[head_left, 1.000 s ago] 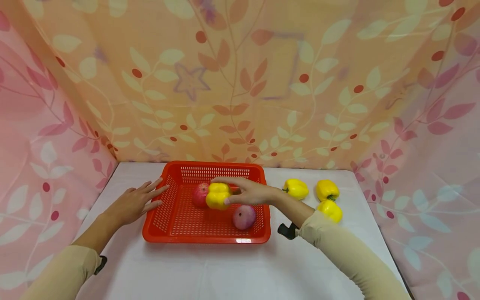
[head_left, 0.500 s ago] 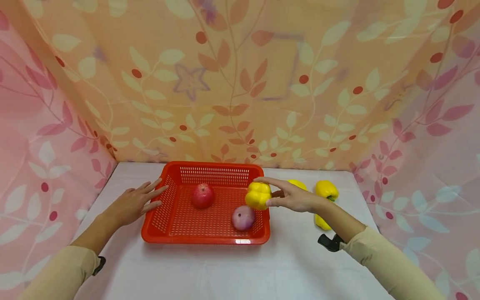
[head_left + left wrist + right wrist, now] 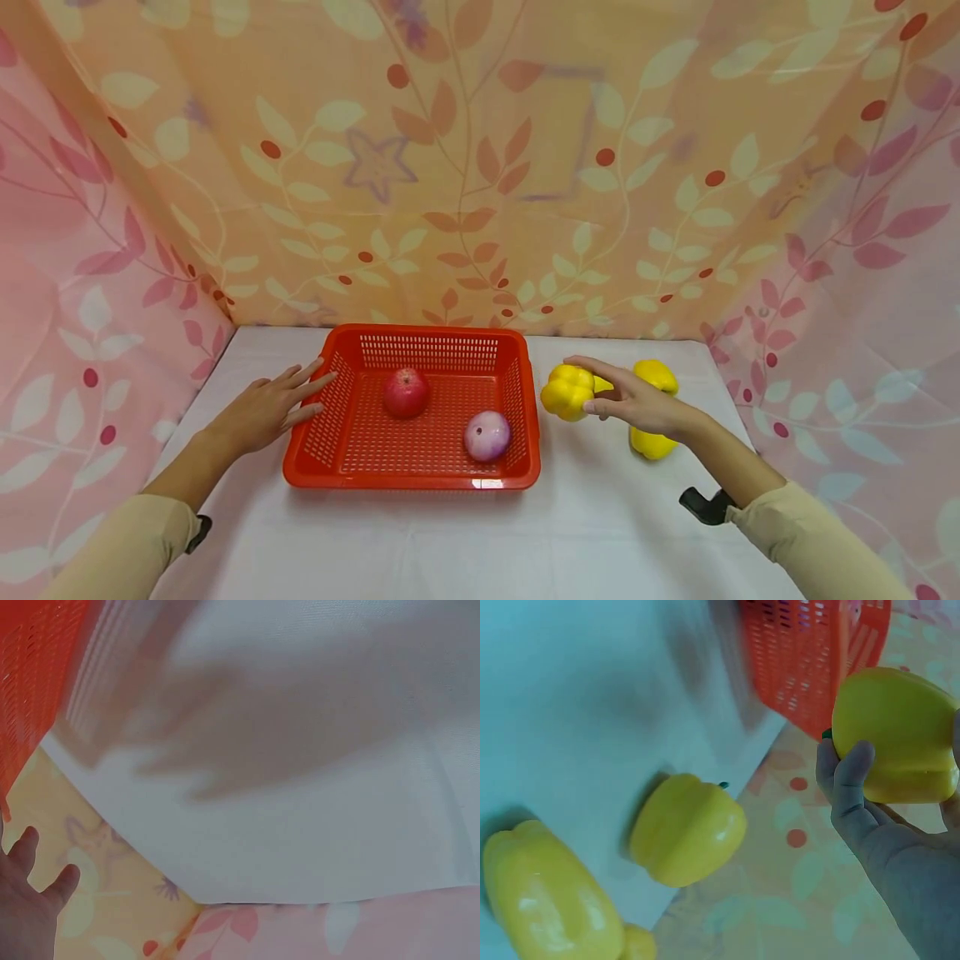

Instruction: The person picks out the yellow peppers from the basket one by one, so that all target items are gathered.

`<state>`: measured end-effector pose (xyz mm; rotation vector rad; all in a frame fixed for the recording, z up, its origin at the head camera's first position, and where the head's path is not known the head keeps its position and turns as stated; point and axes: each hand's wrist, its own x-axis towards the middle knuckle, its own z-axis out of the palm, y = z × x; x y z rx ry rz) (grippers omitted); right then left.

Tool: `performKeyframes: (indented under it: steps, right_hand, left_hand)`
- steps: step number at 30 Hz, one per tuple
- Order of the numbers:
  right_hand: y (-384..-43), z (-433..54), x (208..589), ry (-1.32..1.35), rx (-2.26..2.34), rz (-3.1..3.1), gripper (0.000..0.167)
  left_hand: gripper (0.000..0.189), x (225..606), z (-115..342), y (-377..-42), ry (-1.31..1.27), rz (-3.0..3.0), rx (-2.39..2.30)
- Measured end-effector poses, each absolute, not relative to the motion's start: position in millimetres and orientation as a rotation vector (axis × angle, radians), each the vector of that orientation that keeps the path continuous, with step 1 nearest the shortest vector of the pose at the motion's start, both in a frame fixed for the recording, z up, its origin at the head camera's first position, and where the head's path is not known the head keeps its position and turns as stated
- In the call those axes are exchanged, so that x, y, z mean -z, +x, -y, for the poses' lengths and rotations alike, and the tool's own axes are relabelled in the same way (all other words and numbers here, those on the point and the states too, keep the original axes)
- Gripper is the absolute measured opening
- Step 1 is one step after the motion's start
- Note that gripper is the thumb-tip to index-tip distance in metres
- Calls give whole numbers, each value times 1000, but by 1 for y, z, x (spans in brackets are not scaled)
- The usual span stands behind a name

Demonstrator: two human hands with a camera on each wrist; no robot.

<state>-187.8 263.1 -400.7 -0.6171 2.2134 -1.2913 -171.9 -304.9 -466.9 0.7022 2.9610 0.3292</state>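
Observation:
My right hand (image 3: 637,402) grips a yellow bell pepper (image 3: 567,392) between fingers and thumb, just right of the red basket (image 3: 412,482). In the right wrist view the same bell pepper (image 3: 896,735) appears held above the table, its green stem partly showing. At the basket's left rim, my left hand (image 3: 270,406) has its fingers spread and straight, the tips at the rim. Inside the basket lie a red pomegranate-like fruit (image 3: 407,393), left of the middle, and a round purple-and-white vegetable (image 3: 487,436) at the front right.
On the white table (image 3: 450,542), right of the basket, lie more yellow bell peppers, one at the back (image 3: 656,375), one nearer (image 3: 652,443), and one mostly hidden behind my right hand. Patterned cloth walls (image 3: 465,167) stand behind and on both sides.
My right hand has carried the yellow bell pepper from over the basket's middle rightward, past its right rim. The left hand has stayed at the left rim.

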Motion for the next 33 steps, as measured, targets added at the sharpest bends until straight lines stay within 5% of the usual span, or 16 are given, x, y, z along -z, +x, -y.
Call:
performKeyframes:
  steps: [33]
  right_hand:
    - [-179,-314,490,-219,1226,-2280,69]
  left_hand:
    - [60,470,305,-172,728,-2989,-307]
